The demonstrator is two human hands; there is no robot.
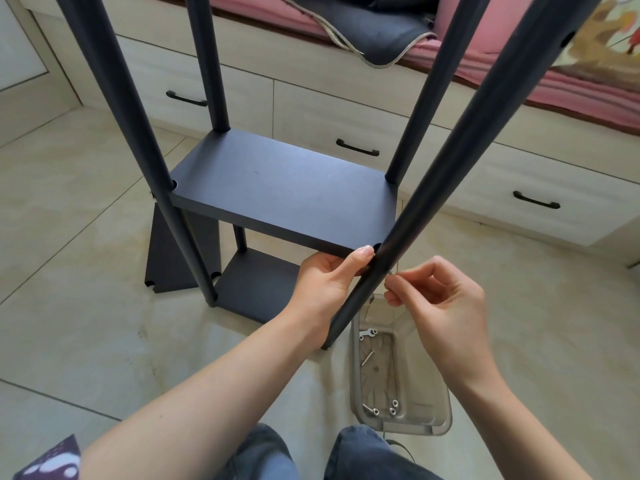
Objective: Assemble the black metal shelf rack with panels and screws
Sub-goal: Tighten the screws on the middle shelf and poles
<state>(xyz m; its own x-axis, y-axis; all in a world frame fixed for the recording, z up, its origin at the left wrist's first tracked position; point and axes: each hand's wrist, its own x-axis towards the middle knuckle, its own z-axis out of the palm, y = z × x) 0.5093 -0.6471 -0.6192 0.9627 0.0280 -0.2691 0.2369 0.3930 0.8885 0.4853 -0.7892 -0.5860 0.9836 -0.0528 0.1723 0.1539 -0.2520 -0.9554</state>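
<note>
A black metal rack stands on the floor with several round poles. A black shelf panel (277,188) sits partway up between them, and a lower panel (256,289) lies near the floor. My left hand (329,275) grips the near right corner of the upper panel, thumb on top beside the near right pole (415,220). My right hand (440,296) pinches a small silver screw (390,272) against the right side of that pole, level with the panel's edge.
A clear plastic tray (440,410) with several loose screws lies on the tiled floor below my right hand. A spare black panel (166,258) leans behind the left poles. Wooden drawers (346,133) with black handles run along the back under a pink mattress.
</note>
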